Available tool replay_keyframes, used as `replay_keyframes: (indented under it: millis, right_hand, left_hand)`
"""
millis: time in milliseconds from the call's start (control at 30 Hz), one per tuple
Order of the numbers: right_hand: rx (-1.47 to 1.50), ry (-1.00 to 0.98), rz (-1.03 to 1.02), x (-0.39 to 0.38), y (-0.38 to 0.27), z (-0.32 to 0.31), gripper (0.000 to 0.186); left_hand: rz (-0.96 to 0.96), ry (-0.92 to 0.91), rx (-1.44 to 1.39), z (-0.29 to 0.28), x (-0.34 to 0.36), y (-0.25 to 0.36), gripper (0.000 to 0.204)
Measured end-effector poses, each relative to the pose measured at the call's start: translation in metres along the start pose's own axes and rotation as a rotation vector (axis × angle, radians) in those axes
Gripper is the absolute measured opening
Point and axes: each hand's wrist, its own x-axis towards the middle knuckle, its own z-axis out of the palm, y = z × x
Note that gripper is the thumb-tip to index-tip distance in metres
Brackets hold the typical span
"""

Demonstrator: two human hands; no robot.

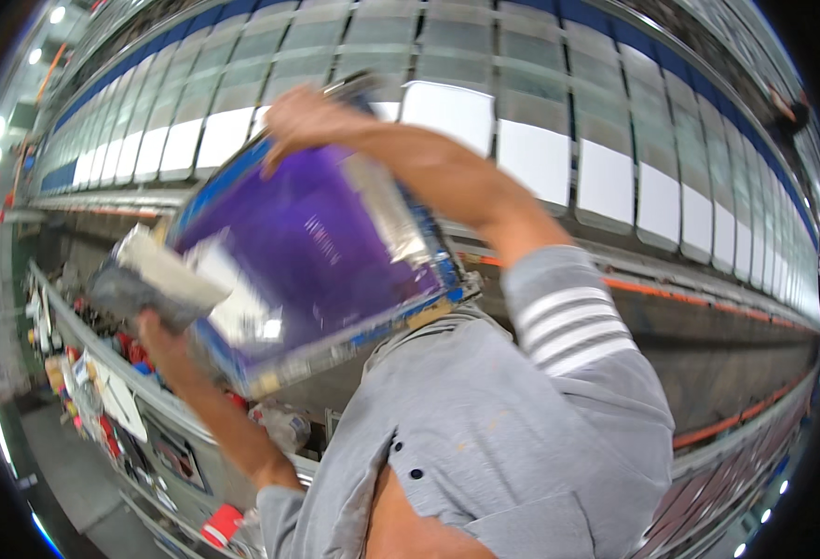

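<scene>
A printing screen with purple mesh and a blue-taped frame hangs tilted before my chest. My right hand is closed over the screen's far edge, with that arm stretched across above it. At the screen's left side, my left hand grips a grey and cream block-shaped thing. Motion blurs this thing, and my left fingers are partly hidden beneath it. A white patch lies on the mesh beside it. Silvery tape covers the mesh's right margin.
A long row of grey pallets bearing white sheets curves across the far side. An orange-edged rail runs in front. At left, a shelf rail borders cluttered containers, including a red one. Another person is at far right.
</scene>
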Motion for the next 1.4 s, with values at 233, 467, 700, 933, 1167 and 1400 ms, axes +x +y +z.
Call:
replay_keyframes:
  millis: [233, 467, 700, 933, 1167, 1400]
  right_hand:
    - [0.086, 0.278, 0.85, -0.179, 0.166, -0.058, 0.073]
    - [0.245, 0.612, 1.331, -0.345, 0.23, 0.0, 0.08]
    - [0.571, 0.929, 1.265, -0.414, 0.224, 0.05, 0.067]
    - [0.358, 0.737, 1.422, -0.426, 0.27, 0.15, 0.051]
    - [-0.143, 0.713, 1.426, -0.405, 0.249, 0.18, 0.05]
    - [-0.124, 0.751, 1.45, -0.401, 0.235, 0.184, 0.046]
  left_hand:
    - [-0.285, 0.075, -0.523, 0.287, -0.083, -0.059, 0.054]
    - [-0.539, -0.402, -0.679, 0.416, -0.063, -0.158, 0.075]
    - [-0.587, -0.568, -0.474, 0.486, -0.018, -0.171, 0.071]
    - [-0.709, -0.516, -0.381, 0.493, 0.0, -0.231, 0.063]
    - [-0.719, -0.493, -0.269, 0.475, 0.003, -0.251, 0.067]
    - [-0.754, -0.446, -0.356, 0.478, 0.002, -0.241, 0.049]
